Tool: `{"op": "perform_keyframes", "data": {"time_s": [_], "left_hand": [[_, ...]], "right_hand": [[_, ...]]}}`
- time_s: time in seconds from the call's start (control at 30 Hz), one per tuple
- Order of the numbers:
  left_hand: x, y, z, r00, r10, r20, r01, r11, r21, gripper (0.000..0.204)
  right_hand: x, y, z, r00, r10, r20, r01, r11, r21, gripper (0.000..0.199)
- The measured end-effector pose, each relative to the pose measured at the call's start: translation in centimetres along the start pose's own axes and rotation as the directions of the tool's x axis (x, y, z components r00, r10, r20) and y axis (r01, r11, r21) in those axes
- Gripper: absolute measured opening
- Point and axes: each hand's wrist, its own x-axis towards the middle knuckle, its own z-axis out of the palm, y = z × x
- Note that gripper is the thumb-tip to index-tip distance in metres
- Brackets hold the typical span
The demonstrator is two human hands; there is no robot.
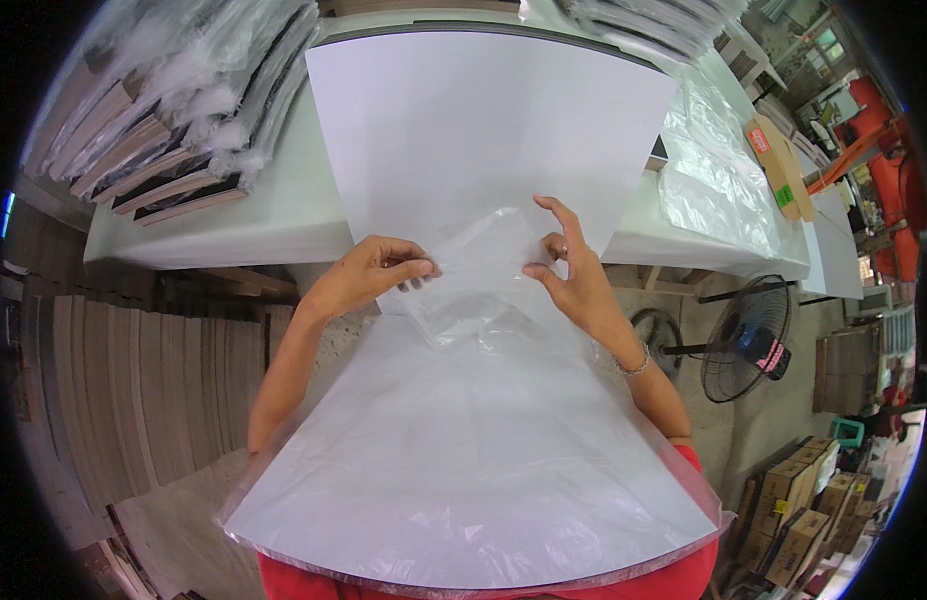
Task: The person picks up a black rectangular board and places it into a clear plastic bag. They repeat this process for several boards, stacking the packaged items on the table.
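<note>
Clear plastic bag (479, 325), one white panel (464, 450) inside, lying across the person's front over red clothing (689, 575), narrow-looking end toward the desk (284, 222). Can't see what carries its weight.

Hands: left hand (367, 275) has thumb and fingertips pinching the loose film at the bag's far end. Right hand (584, 285) is loosely spread at the other side of that film, index raised, thumb out; can't tell if the thumb touches the plastic.

Progress, my read: panel looks fully bagged, film covers it out past the near edge. Far end is loose and crumpled, no seal or tape visible, so closing that end looks like what's left for this one. More white panels (494, 120) sit unwrapped on the desk ahead, overhanging its near edge; count not readable.

Containers: wrapped boards (184, 120) at upper left, dark-edged, in clear film, piled at a slant. Flat plastic film (719, 170) on the desk at right, nothing visible inside. Long cardboard box (779, 170) beside it, contents hidden. Brown cartons (789, 500) stacked lower right, contents hidden too.
</note>
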Motion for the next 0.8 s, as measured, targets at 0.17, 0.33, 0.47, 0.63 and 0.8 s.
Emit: {"op": "perform_keyframes", "data": {"time_s": [0.17,0.33,0.47,0.63,0.8], "left_hand": [[0.2,0.9,0.8,0.996,-0.020,0.083,0.026,0.997,-0.075,0.031],[0.0,2.6,1.7,0.988,-0.038,0.153,0.083,0.950,-0.300,0.028],[-0.4,2.9,2.2,0.981,0.032,0.191,0.032,0.946,-0.324,0.027],[-1.9,1.0,0.0,0.983,-0.152,-0.108,0.130,0.974,-0.187,0.031],[-2.5,-1.0,-6.4,0.710,0.375,-0.596,0.044,0.821,0.569,0.047]], "right_hand": [[0.5,-0.8,0.4,0.930,-0.366,-0.037,0.330,0.874,-0.357,0.063],[0.8,-3.1,0.8,0.847,-0.525,0.086,0.526,0.803,-0.280,0.045],[1.5,-3.2,1.5,0.742,-0.662,0.102,0.667,0.716,-0.206,0.029],[0.0,-1.8,-0.8,0.915,-0.332,0.227,0.138,0.790,0.598,0.010],[0.1,-2.2,-3.7,0.999,-0.029,0.024,0.018,0.926,0.377,0.008]]}}
